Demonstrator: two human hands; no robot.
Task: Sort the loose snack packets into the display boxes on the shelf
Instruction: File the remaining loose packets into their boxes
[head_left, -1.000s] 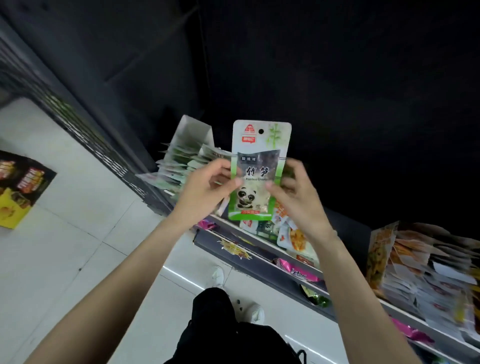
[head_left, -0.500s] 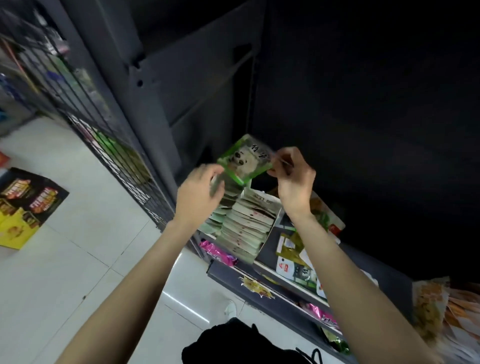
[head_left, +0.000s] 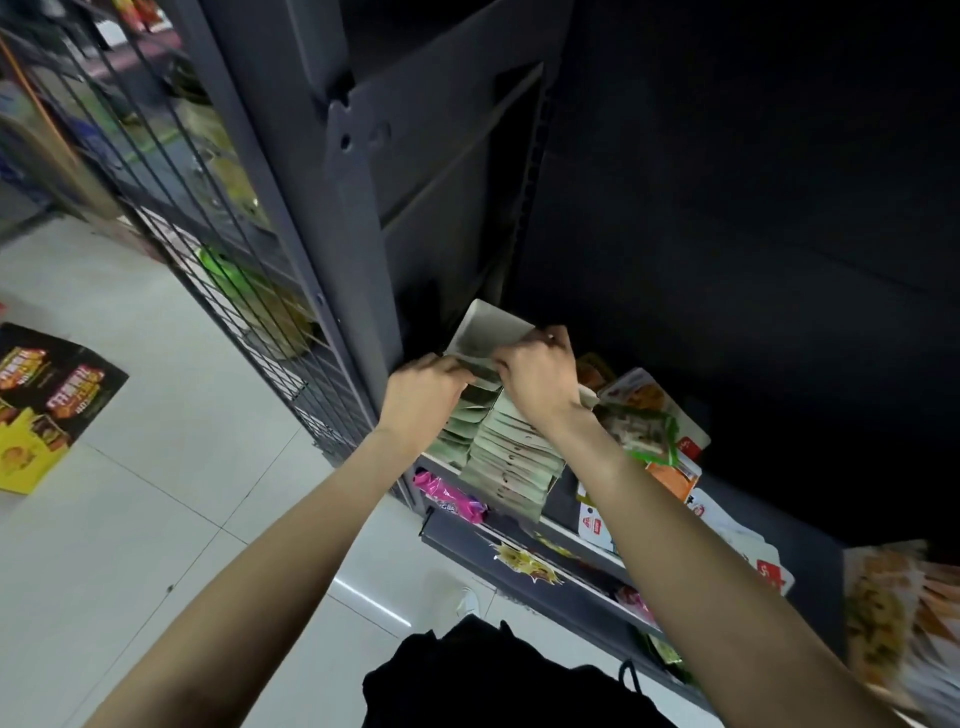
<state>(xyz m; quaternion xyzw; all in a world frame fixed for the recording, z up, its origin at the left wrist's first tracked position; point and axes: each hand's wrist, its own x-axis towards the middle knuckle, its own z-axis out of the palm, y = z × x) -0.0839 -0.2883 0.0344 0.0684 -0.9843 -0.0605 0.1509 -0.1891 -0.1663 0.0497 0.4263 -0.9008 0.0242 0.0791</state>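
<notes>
— What has changed from a moment ago?

— The green panda packet (head_left: 480, 370) was held up flat in front of the camera a second ago; half a second ago it was tilted above the box. Now it is down at the back of the display box (head_left: 485, 328), at the left end of the shelf (head_left: 576, 540), and only a sliver of it shows between the two hands.

— Can any writing be read?

— Not on that packet now. The rows of pale green packets (head_left: 511, 457) in the box show only their tops. Loose packets (head_left: 649, 431) lying just right of the box carry red logos too small to read.

— And the hands?

— The left hand (head_left: 423, 397) has its fingers curled over the packet's left edge, at the back row. The right hand (head_left: 537, 374) pinches the packet's right side, knuckles up, fingers bent tight. Both rest against the stacked packets.

— Anything else?

— A yellow and black carton (head_left: 39, 410) lies on the tiled floor (head_left: 156, 519) at left.
</notes>
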